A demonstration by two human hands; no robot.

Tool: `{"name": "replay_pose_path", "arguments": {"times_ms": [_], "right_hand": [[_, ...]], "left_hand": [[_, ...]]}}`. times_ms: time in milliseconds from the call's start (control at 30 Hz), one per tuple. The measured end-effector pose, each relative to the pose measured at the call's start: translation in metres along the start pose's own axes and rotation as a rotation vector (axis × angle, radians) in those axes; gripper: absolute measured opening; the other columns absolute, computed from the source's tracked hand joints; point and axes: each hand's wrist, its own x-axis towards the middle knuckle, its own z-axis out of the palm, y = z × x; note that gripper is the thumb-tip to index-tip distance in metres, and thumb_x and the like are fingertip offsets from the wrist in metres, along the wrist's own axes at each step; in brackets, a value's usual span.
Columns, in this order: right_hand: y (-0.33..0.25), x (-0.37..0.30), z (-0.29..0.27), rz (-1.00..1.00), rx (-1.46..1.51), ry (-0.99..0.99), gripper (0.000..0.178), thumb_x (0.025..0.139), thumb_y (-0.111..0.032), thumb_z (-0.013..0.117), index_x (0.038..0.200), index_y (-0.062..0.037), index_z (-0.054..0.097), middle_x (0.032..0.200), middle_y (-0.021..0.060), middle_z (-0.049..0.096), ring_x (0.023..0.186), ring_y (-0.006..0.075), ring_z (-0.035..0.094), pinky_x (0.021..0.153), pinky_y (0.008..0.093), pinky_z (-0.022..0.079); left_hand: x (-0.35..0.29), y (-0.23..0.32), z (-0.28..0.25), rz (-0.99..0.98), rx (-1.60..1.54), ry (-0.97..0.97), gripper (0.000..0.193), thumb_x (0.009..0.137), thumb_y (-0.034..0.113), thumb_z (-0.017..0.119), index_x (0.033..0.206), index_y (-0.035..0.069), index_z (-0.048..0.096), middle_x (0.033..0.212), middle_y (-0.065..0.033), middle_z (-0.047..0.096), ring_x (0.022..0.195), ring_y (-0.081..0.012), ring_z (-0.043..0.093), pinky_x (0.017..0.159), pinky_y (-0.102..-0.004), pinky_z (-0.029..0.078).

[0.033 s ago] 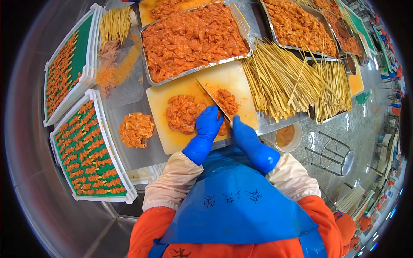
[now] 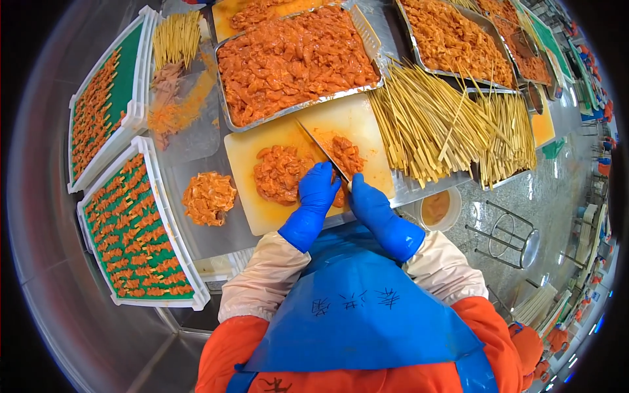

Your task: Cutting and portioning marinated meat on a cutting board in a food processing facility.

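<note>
On the cutting board [image 2: 367,124], almost nothing is changed from the picture just before: the knife [image 2: 320,148] is held at the same slant, and both hands are seen in the same place. From this the cutting is judged to be at the same stage, with no fresh slice made out.

The knife handle is gripped by the right hand [image 2: 369,200] at the board's near edge, the blade being pointed toward its far side. The left hand [image 2: 318,187] is kept close beside the blade, over the board's near part; whether meat is pinched by it cannot be told, since its fingertips are partly hidden.

The larger meat pile [image 2: 278,173] is set on the board left of the blade, the smaller meat pile [image 2: 346,156] right of it. Beyond the board a metal tray [image 2: 308,107] is heaped with meat; to its right bamboo skewers [image 2: 426,124] are piled.
</note>
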Motion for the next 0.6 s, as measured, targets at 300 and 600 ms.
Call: {"name": "replay_pose_path", "arguments": {"times_ms": [300,600], "right_hand": [[0.022,-0.052,-0.024,0.133,0.039,-0.067,0.02,0.072,-0.022,0.039,0.078,-0.0045,0.032,0.061,0.0202,0.048,0.056,0.0348,0.047,0.048,0.0405,0.035],[0.019,-0.045,-0.029,0.093,0.212,-0.083,0.027,0.069,-0.022,0.044,0.085,-0.0041,0.032,0.064,0.0216,0.047,0.061,0.0353,0.047,0.051,0.0393,0.036]], "left_hand": [[0.023,-0.03,-0.023,-0.103,-0.374,-0.033,0.03,0.062,0.02,0.053,0.088,0.007,0.045,0.08,-0.0096,0.049,0.067,-0.0234,0.049,0.057,-0.0289,0.039],[-0.004,-0.02,-0.026,-0.04,-0.019,-0.086,0.034,0.06,0.01,0.055,0.093,0.007,0.045,0.084,-0.0112,0.047,0.067,-0.0218,0.047,0.06,-0.0254,0.039]]}}
